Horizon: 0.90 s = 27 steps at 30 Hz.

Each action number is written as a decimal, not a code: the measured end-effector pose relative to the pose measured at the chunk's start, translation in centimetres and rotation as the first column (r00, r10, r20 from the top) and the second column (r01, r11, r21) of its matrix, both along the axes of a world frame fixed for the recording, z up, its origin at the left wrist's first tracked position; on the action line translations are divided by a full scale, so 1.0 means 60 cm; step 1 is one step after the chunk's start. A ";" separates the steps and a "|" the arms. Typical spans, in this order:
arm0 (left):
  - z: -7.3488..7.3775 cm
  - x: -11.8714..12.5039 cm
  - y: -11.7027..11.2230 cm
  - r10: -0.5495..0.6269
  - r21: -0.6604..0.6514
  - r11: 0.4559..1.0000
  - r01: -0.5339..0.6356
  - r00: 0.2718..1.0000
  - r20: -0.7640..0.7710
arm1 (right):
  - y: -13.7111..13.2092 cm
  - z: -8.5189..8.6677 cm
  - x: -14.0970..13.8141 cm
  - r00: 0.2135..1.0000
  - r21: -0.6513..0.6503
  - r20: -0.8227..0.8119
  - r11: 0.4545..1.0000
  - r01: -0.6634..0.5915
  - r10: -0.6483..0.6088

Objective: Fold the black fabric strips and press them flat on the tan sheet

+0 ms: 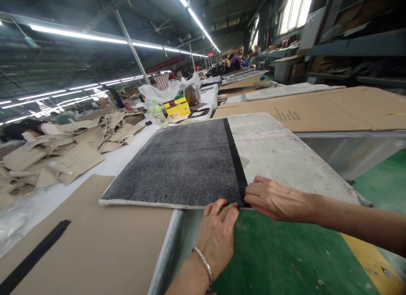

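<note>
A dark grey textured sheet (pixel 184 159) lies flat on a pale, stained board (pixel 279 155). Along the sheet's right side runs a smooth black strip (pixel 234 153). My left hand (pixel 218 227), with a silver bangle at the wrist, rests its curled fingers on the near edge, by the sheet's near right corner. Just to the right, my right hand (pixel 269 197) has its fingers pressed together on the near end of the black strip. The fingertips of both hands are partly hidden, and the hands almost meet at the corner.
Beige bag pieces (pixel 76 147) are heaped at the left. A brown sheet (pixel 104 244) bears another black strip (pixel 34 255). Behind the grey sheet stand a bottle (pixel 158 114) and a yellow box (pixel 177 108). Cardboard (pixel 342 106) covers a surface at the right, above green floor (pixel 285 257).
</note>
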<state>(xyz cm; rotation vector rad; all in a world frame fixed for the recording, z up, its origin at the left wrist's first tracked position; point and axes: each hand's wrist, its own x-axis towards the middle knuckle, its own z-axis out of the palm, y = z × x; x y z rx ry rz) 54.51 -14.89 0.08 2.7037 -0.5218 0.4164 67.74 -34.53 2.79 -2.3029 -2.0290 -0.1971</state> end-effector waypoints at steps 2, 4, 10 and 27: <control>-0.001 -0.001 0.000 0.001 0.018 1.000 -0.002 1.000 0.010 | 0.001 0.003 -0.001 0.998 0.010 -0.050 0.999 0.048 -0.047; -0.003 -0.003 0.000 0.004 0.037 0.999 -0.005 0.999 0.032 | 0.002 0.007 -0.002 0.987 0.018 -0.119 0.994 0.108 -0.106; -0.014 -0.011 -0.022 -0.051 0.111 0.993 0.027 0.976 0.212 | 0.006 0.015 0.002 0.957 -0.013 -0.242 0.987 0.159 -0.158; -0.048 -0.012 -0.087 0.109 0.267 0.950 -0.160 0.974 0.197 | 0.008 -0.003 0.015 0.995 0.007 -0.054 0.996 0.089 -0.088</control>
